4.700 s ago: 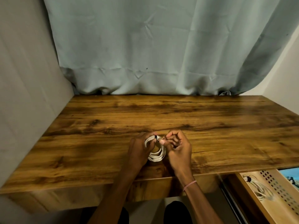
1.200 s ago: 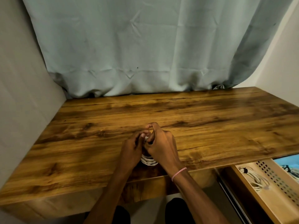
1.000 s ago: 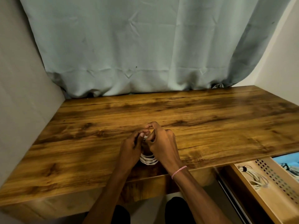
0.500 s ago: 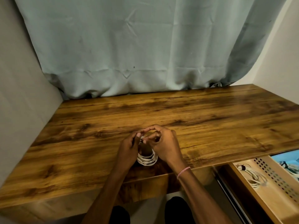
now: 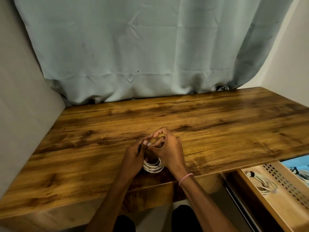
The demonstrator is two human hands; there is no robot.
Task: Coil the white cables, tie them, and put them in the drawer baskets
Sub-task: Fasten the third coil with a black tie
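1. Wooden desk (image 5: 184, 118) backed by a grey-green curtain (image 5: 133, 47). At the middle of the desk's front edge, a coil of white cable (image 5: 153, 165) stands between both hands.
2. Left hand (image 5: 133, 153) and right hand (image 5: 168, 149) curl over the coil's top with fingertips pinching there. The tie itself is mostly hidden.
3. Judged step: tying. Next, cinch the tie, then carry the coil to the drawer basket (image 5: 282, 180) below the front right corner, where another tied cable (image 5: 265, 185) lies.
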